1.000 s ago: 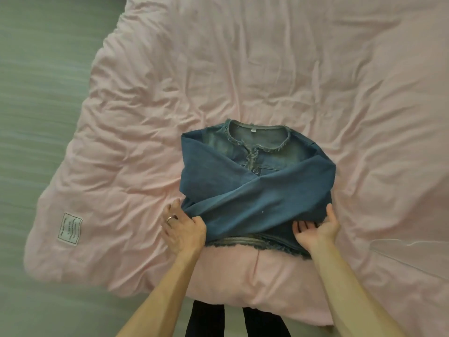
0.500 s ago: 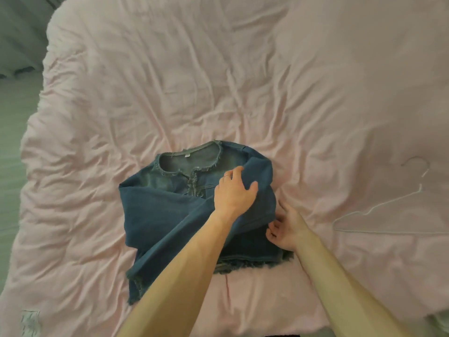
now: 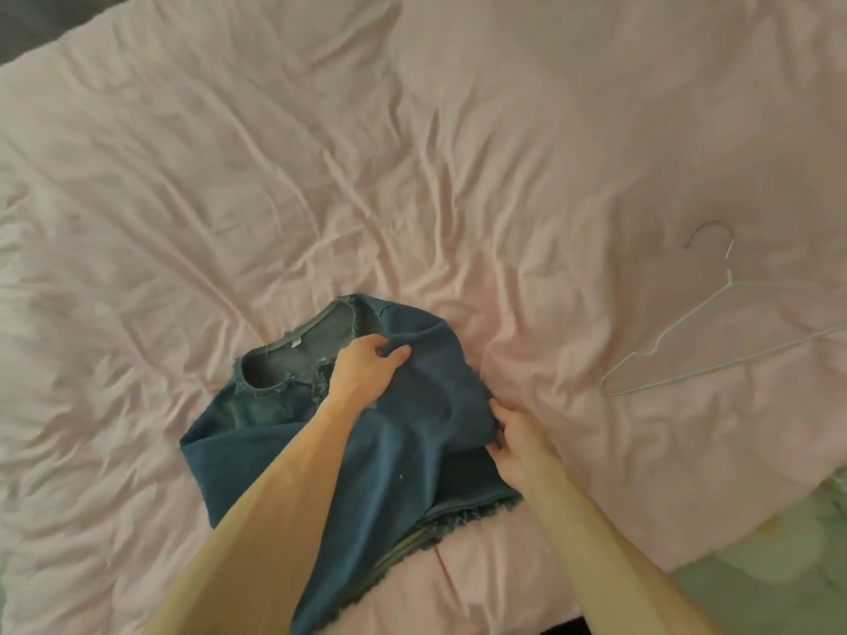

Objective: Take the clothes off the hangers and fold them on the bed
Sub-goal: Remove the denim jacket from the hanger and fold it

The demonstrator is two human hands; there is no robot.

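Note:
A blue denim jacket (image 3: 256, 442) with frayed edges lies partly folded on the pink duvet (image 3: 412, 153), sleeves crossed over its front, collar toward the far side. My left hand (image 3: 366, 371) reaches across and grips a bunch of the denim near the right shoulder. At the garment's right edge my right hand (image 3: 515, 440) holds the fabric, fingers tucked under the side. An empty white wire hanger (image 3: 715, 341) lies on the duvet to the right.
The wrinkled duvet covers most of the view. Its right edge drops off at the lower right, where pale green bedding (image 3: 788, 566) shows. A dark strip of floor (image 3: 27, 25) appears at the top left corner.
My left hand left the jacket's lower left corner, crossed over the jacket and now grips cloth near the right shoulder. My right hand slid up the right edge. The view shifted right, revealing the hanger.

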